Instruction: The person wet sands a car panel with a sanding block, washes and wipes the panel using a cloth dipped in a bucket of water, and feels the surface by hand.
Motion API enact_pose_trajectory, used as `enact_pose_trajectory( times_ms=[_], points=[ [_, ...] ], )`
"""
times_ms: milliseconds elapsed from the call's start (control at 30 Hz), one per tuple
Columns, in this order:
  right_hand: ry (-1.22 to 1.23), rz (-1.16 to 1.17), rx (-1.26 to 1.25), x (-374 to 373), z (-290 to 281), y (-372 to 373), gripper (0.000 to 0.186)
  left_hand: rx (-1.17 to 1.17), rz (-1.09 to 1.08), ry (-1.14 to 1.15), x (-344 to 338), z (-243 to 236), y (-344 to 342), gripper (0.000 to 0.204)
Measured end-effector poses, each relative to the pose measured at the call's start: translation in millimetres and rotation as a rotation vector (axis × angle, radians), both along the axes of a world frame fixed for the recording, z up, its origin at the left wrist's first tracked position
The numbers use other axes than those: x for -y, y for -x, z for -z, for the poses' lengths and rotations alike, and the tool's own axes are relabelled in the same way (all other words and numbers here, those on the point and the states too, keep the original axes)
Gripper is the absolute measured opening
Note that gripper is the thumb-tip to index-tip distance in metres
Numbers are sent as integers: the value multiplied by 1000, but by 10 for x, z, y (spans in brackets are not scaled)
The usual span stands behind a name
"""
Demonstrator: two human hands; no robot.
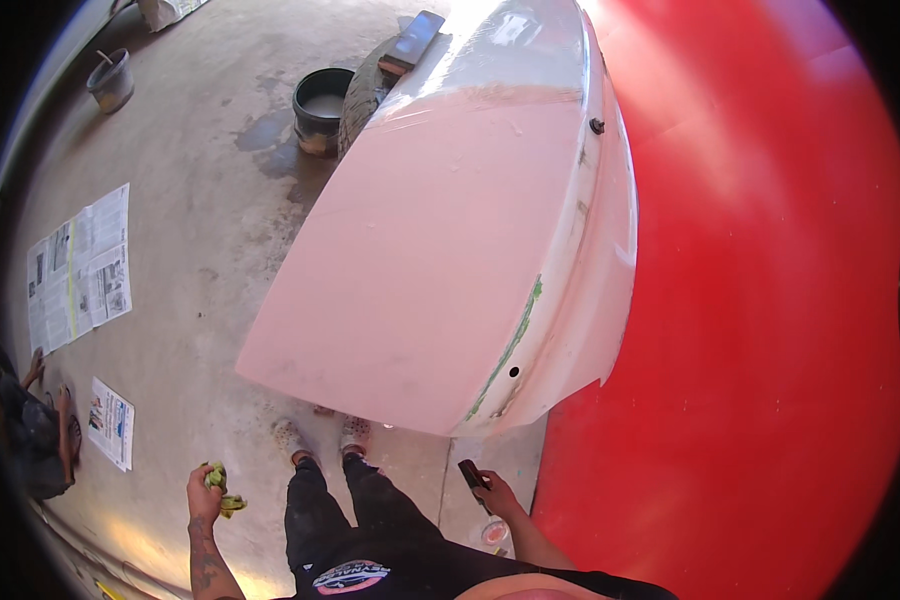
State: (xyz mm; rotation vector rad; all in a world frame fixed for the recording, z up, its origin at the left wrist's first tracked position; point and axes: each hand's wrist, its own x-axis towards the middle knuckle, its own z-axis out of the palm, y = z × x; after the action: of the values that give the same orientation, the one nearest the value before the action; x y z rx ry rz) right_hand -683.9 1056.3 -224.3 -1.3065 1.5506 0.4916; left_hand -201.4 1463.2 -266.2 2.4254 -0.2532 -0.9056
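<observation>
A large car body panel [420, 250], coated mostly in matte pink with a glossy pale far end, lies before me. Its right edge is whitish, with a green streak and a dark round hole. My left hand [203, 494] is closed round a crumpled yellow-green cloth [232, 505], held out to the left of my legs. To the right of my legs, my right hand [497, 495] grips a dark rectangular block [473, 481] by its lower end. Both hands are apart from the panel. A small round container with pinkish contents [494, 533] shows just below the right hand.
A tyre [361, 100] sits under the panel's far left side, with a blue-grey block [413, 40] above it. Nearby stands a black bucket of liquid [320, 112]. Newspaper sheets [82, 265] and a person [40, 430] are at left. A big red surface [740, 330] fills the right.
</observation>
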Motion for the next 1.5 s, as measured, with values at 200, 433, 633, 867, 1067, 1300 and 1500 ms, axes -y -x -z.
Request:
enact_pose_trajectory(
  times_ms=[200, 433, 633, 867, 1067, 1300, 1500],
  points=[
    [46, -34, -39, 43, 120, -98, 57, 30, -10, -78, -70, -102, -23, 44],
    [96, -47, 7, 186, 433, 54, 57, 63, -43, -110, 82, -383, -7, 45],
    [120, -68, 71, 293, 576, 159, 55, 112, -130, -27, 201, -687, 75, 46],
    [46, -31, 132, 619, 710, -190, 48, 139, -234, -16, 20, -768, 256, 43],
    [82, -234, 188, 454, 469, -1010, 42, 81, -444, -132, -720, -850, 630, 42],
    [24, -460, 309, -149, 74, -2536, 45, -140, -550, -174, -1384, -796, 447, 41],
    [74, -647, 540, -673, -315, -4213, 46, -127, -499, -133, -1470, -688, -492, 40]
  ],
)
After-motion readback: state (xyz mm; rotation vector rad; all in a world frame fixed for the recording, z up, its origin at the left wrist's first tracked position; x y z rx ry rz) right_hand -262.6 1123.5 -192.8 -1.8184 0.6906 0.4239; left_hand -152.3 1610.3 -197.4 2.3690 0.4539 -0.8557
